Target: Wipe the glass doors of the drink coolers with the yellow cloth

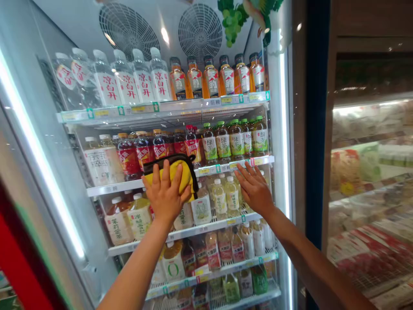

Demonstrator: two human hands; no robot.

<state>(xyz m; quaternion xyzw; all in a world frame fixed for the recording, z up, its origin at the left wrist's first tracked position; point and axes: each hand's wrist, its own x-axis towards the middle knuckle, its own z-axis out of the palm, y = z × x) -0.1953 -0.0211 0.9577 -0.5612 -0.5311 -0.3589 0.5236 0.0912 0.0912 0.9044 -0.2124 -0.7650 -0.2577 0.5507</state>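
My left hand, fingers spread, presses a yellow cloth with a dark brown border flat against the clear glass front of a drinks fridge. Part of the cloth is hidden under the palm and fingers. To the right, my right hand is empty, its fingers stretched out at the glass near the middle shelf edge. Behind the cloth stand red-labelled bottles of dark tea. Green-capped bottles line up above my right hand, with pale drink bottles just below and left of it.
Water bottles and amber bottles fill the top shelf. More bottles stand on the lower shelves. A green grape decoration hangs at the top right. Bright light strips run down both sides. Another case with packaged goods stands on the right.
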